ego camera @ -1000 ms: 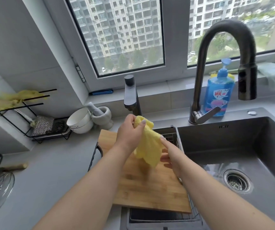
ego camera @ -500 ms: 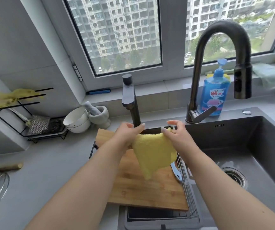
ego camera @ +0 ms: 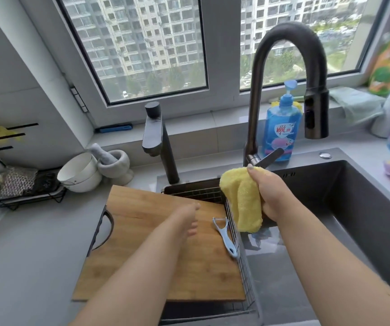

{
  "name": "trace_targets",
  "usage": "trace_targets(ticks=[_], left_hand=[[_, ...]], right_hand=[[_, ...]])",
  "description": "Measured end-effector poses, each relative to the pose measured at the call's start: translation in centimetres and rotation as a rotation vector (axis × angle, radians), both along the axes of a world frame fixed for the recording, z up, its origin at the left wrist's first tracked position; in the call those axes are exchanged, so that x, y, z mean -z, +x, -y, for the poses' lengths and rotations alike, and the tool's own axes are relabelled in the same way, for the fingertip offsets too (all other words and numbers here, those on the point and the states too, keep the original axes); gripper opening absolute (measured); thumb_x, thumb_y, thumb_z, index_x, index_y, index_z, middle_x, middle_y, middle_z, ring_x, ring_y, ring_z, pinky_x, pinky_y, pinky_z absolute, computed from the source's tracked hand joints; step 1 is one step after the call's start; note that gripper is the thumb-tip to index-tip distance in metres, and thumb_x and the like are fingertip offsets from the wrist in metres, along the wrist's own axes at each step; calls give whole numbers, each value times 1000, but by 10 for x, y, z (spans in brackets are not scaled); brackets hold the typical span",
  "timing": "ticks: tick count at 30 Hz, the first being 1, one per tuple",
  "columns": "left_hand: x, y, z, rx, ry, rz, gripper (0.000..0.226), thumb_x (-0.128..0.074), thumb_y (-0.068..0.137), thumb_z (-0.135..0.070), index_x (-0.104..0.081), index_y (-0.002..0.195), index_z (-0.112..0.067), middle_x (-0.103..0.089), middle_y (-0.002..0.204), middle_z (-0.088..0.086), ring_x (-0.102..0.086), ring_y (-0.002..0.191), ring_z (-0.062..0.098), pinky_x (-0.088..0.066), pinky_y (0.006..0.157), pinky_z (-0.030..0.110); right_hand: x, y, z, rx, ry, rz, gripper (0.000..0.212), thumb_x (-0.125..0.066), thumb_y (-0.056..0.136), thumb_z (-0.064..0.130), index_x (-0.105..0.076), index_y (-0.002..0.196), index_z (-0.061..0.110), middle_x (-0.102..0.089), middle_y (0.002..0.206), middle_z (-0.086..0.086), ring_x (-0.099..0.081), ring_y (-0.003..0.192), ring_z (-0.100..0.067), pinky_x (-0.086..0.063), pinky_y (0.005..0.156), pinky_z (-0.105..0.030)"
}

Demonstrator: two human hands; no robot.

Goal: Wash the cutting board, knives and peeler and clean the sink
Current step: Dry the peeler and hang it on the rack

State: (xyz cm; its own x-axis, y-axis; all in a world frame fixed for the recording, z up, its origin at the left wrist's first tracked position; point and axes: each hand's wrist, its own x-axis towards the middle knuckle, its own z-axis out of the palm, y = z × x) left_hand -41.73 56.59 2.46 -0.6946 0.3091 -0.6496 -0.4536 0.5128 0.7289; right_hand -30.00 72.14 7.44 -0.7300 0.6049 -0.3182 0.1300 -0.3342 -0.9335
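Kitchen sink seen from above, through a head-worn camera. Right hand [ego camera: 269,196] raised over the sink [ego camera: 365,208], fingers [ego camera: 251,169] curled round a folded yellow cloth [ego camera: 241,198] that hangs down below the grip. Left hand [ego camera: 188,220] empty and relaxed, fingers loosely extended, hovering just above the wooden cutting board [ego camera: 156,262]; contact with the wood cannot be told. Board lying flat across a wire rack [ego camera: 243,274] at the sink's left end, partly on the grey table [ego camera: 31,255]. Blue peeler [ego camera: 225,236] resting on the board's right edge, just right of the left fingers and below the cloth. No knives in view. Tall dark tap [ego camera: 285,74] arching above the right fingers, no water visibly running; blue soap bottle [ego camera: 281,128] behind it.

Likely step: wiping the board or taking up the peeler. To do it well, probably best to steady the board with the free left hand, move the peeler aside first so it cannot slide off into the rack, wet and soap the cloth, then wipe along the grain with the cloth kept bunched and firm.
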Motion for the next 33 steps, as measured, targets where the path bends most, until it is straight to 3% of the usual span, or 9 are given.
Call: trace_targets(ticks=[3,8,13,15,19,23,26,29,33], left_hand=[[34,26,-13,-58,26,226,42,-41,102,-22,-43,136,2,-47,135,25,-56,114,35,-52,83,39],[74,43,-39,-66,-6,246,34,-29,102,-9,-41,132,2,-50,131,24,-67,55,21,-46,34,22],[84,50,-58,-25,-123,107,26,-26,99,0,-51,106,-3,-58,71,12,-52,30,8,-28,29,13],[83,52,-61,42,-162,60,23,-35,99,1,-55,109,2,-60,71,13,-47,25,6,-27,27,13],[87,48,-64,118,-187,32,33,-49,95,0,-54,126,7,-66,113,20,-57,53,12,-42,36,16],[87,53,-62,135,-179,27,27,-53,95,-7,-58,120,2,-61,79,8,-55,53,12,-38,36,16],[88,56,-57,144,-191,30,6,-55,94,-4,-59,90,-5,-61,67,9,-47,30,6,-32,34,14],[85,49,-48,104,-258,1,17,-49,90,2,-58,77,-3,-55,45,7,-47,35,15,-35,41,18],[60,37,-32,89,-226,-215,28,-50,88,-4,-59,66,-18,-56,56,-1,-50,53,20,-28,49,23]], right_hand=[[3,6,-11,85,-52,-38,25,-47,100,33,-59,108,14,-66,97,-10,-65,89,-25,-53,78,-41],[13,13,-27,122,-83,-38,31,-47,99,34,-58,116,11,-67,102,-11,-65,94,-28,-52,86,-45],[20,17,-41,157,-238,-37,35,-48,99,35,-56,122,10,-66,109,-14,-64,99,-31,-52,85,-47],[22,17,-43,166,-303,-52,33,-47,100,34,-57,120,9,-66,108,-15,-64,99,-31,-52,85,-47],[26,19,-42,198,-395,-75,31,-48,99,35,-62,111,9,-68,105,-15,-64,98,-32,-51,86,-48],[27,20,-43,232,-466,-108,32,-47,99,35,-62,108,7,-68,105,-16,-64,99,-34,-50,89,-51],[28,20,-42,232,-485,-116,37,-46,99,37,-61,111,5,-67,107,-18,-63,101,-36,-49,91,-52],[28,20,-41,227,-506,-134,39,-46,99,38,-60,113,5,-67,109,-19,-63,103,-37,-49,91,-52],[29,17,-35,188,-494,-156,42,-44,99,41,-62,112,6,-68,110,-20,-63,104,-37,-48,94,-52]])
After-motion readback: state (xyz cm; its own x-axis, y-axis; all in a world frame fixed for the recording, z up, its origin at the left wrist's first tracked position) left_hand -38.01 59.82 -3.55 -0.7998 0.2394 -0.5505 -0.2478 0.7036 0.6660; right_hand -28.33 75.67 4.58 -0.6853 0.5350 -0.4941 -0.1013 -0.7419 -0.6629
